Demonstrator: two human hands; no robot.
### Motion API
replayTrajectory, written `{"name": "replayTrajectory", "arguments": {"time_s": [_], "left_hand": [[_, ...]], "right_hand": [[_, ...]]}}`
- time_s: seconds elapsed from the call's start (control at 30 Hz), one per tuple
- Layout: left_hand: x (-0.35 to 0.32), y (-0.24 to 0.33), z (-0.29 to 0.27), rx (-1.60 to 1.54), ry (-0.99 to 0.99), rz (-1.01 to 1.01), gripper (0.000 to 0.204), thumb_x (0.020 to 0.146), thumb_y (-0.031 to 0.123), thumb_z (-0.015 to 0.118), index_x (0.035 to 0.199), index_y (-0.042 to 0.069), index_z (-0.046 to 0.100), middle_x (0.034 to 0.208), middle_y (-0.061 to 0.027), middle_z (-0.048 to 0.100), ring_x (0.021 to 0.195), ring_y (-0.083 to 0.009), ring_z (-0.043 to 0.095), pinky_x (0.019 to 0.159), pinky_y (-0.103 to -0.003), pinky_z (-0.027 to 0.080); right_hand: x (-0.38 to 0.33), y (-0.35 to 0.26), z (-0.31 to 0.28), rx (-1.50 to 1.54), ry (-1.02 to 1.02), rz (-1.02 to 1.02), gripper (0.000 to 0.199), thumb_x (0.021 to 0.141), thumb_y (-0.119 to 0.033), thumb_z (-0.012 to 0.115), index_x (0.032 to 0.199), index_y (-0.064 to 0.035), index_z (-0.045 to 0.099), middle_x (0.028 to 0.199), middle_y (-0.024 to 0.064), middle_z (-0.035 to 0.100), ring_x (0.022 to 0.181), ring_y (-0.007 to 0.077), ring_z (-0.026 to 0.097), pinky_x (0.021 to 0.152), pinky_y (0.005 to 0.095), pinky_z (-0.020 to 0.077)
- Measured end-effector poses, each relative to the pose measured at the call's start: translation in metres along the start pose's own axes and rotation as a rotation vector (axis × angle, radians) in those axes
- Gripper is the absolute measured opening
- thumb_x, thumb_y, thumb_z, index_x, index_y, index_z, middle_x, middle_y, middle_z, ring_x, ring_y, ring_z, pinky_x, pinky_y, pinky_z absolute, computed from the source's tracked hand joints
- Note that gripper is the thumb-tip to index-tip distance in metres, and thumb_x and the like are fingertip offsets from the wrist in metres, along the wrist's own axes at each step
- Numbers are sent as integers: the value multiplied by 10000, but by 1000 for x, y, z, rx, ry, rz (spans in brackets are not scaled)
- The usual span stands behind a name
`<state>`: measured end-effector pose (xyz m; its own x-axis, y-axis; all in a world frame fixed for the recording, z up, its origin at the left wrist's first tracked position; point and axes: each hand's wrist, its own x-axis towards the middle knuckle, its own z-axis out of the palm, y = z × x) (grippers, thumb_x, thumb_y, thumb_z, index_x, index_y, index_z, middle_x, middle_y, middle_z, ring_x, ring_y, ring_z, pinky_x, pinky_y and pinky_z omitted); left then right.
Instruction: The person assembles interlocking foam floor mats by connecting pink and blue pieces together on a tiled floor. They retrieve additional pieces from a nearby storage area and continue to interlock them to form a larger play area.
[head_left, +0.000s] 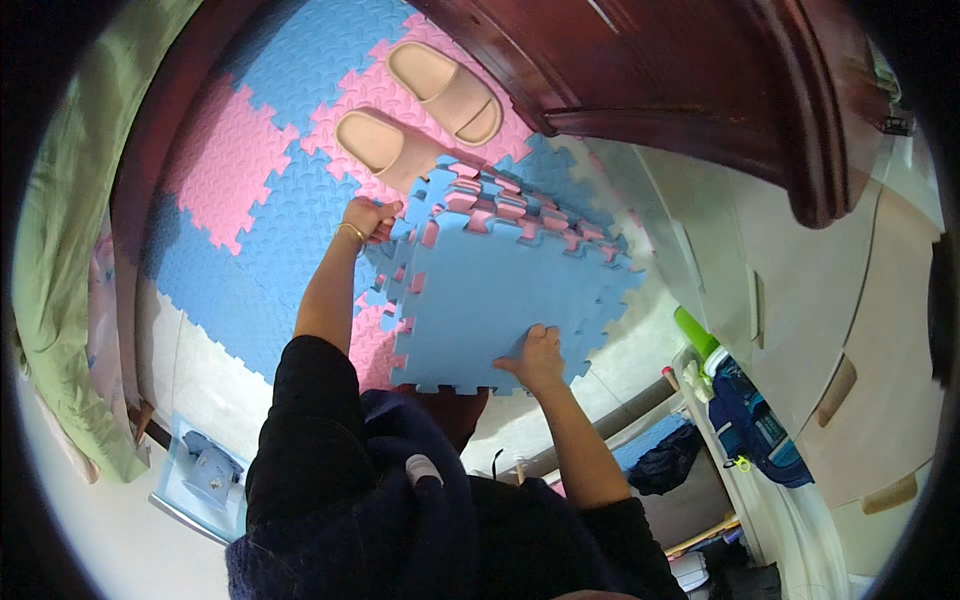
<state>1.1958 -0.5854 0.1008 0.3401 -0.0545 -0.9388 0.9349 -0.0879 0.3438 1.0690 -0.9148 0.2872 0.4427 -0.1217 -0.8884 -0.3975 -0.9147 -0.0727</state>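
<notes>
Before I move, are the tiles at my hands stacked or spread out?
Stacked: a blue tile lies uppermost, and several layered blue and pink toothed edges show along its far side.

We see a pair of beige slip-on slippers (446, 98) lying side by side near a glossy, dark red-brown wooden piece of furniture (680, 80). A long, pale green cloth (85, 150) drapes down on our left. On our right, we find a navy-blue fabric pouch (752, 425) near smooth cream cabinet fronts (805, 265), with a crumpled dark bundle (665, 462) beside it.
</notes>
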Motion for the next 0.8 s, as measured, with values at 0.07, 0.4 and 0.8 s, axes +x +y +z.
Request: {"name": "replayTrajectory", "arguments": {"time_s": [0.07, 0.4, 0.8], "left_hand": [[-6, 1, 3, 13, 19, 16, 442, 728, 419, 750, 565, 59, 552, 498, -64, 523, 408, -164, 504, 379, -272, 372], [-12, 8, 15, 26, 122, 46, 397, 722, 392, 764, 622, 41, 609, 548, -70, 585, 410, -146, 517, 373, -262, 361], [7, -39, 38, 63, 330, 392, 492, 792, 523, 614, 808, 33, 659, 688, -93, 624, 633, -201, 601, 600, -368, 495]], "right_hand": [[-1, 0, 0, -24, 38, -11, 747, 548, -331, 858, 1065, -15, 420, 1109, 200, 416, 1051, 382, 464, 850, 442, 467], [-3, 10, 4, 1, 159, -98, 683, 533, -302, 863, 970, -2, 432, 1029, 182, 450, 930, 371, 528, 756, 424, 485], [-1, 18, 15, 32, 229, -221, 641, 512, -322, 859, 916, -3, 476, 978, 181, 481, 905, 357, 536, 724, 416, 483]]}}
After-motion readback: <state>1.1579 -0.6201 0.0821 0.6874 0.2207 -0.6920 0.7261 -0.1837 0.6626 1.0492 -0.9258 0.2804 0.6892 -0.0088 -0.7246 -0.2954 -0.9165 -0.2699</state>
